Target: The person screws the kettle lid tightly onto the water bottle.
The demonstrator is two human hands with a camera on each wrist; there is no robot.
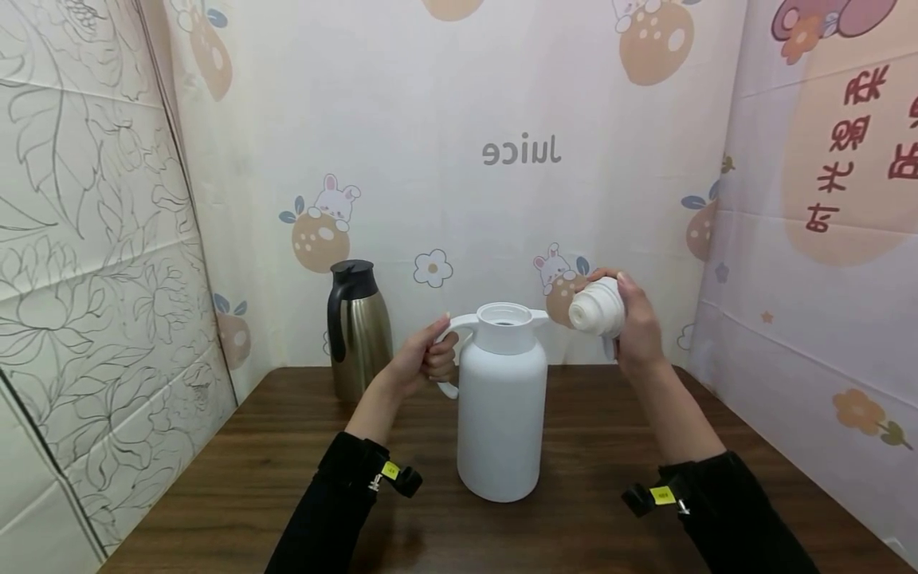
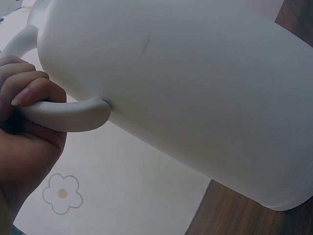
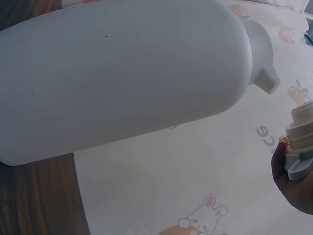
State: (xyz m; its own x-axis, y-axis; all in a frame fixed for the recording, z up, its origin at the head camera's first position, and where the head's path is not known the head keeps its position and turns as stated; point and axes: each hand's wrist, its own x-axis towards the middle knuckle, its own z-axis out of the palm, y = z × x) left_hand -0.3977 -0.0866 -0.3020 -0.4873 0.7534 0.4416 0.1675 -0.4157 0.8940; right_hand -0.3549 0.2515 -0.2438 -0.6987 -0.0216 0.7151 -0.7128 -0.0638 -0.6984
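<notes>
Two black sleeves, the left (image 1: 315, 510) and the right (image 1: 749, 510), reach in over the near part of the desk (image 1: 237, 470), each with a small black device and a yellow tag at the cuff. Beyond them a white jug (image 1: 502, 414) stands upright on the desk, between its left and right edges and forward of the back edge, its mouth uncovered. The left hand (image 1: 425, 355) is wrapped round the jug's handle (image 1: 449, 391), fingers curled and thumb on top. The right hand (image 1: 638, 327) grips a white stopper (image 1: 599, 308), raised above the desk and tilted, its narrow stepped end toward the jug; it is near the spout (image 1: 539, 316) but apart from it. Farther off, by the back edge toward the back left corner, stands a bronze-coloured metal jug (image 1: 369, 339) with a black lid and handle. Behind the desk hangs a pale curtain (image 1: 445, 199) printed with rabbits, oranges and the mirrored word "Juice".
</notes>
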